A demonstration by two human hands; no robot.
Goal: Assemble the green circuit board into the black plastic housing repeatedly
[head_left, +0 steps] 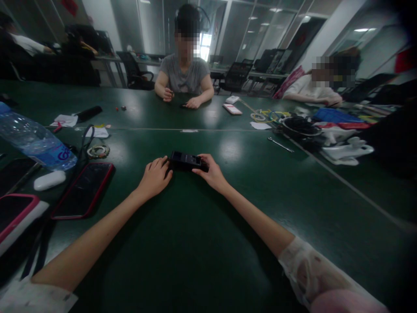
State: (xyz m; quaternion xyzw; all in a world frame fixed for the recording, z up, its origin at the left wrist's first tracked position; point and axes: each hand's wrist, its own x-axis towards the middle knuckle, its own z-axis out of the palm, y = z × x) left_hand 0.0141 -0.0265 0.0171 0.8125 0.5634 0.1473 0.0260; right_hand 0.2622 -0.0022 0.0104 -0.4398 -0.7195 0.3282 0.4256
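On the green table lies a small black rectangular device point(185, 161) with a dark window and faint white marks on its face; I cannot make out its exact kind. My right hand point(210, 169) grips its right end, thumb at the near side and fingers at the far side. At the left end is my left hand point(155, 175), palm down on the table, its thumb apart from the fingers. Its fingertips are close to the device's left edge; whether they touch it I cannot tell.
To the left are a water bottle point(39, 141), a red-cased phone point(84, 190), a white case point(49, 180) and a beaded bracelet point(98, 151). On the right lie a wrench point(280, 144) and coiled cables point(299, 126). A person point(185, 71) sits opposite.
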